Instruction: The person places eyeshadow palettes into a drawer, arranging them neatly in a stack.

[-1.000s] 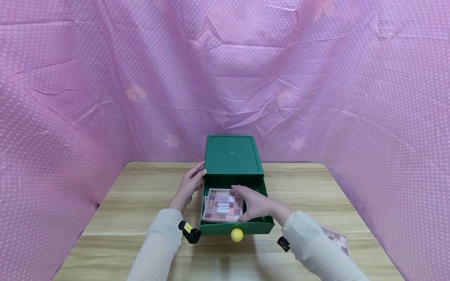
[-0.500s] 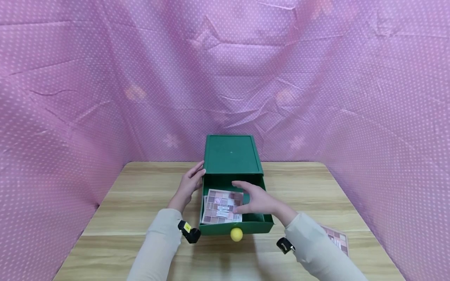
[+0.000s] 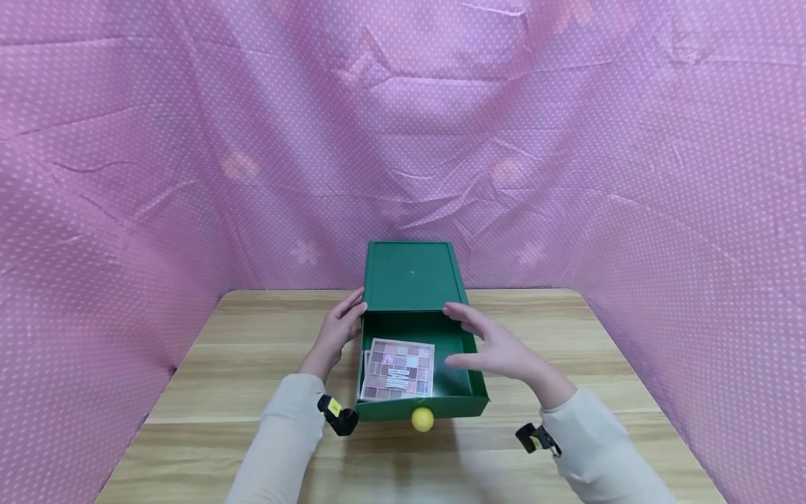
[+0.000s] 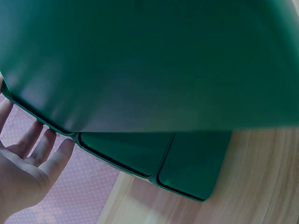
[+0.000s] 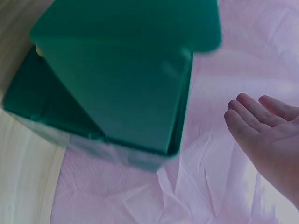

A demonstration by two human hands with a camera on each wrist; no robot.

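The right hand (image 3: 502, 351) has moved away empty, fingers apart, so the palette (image 3: 398, 369) seems released in the drawer (image 3: 456, 407), while the left hand (image 3: 335, 337), fingers extended, touches the box (image 3: 412, 276).

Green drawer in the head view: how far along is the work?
Apparently done: a palette lies inside the drawer, toward its left side. In hand: the left hand touches the box; the right hand holds nothing, near the drawer's right wall. Probably left: closing, as the drawer stands open.
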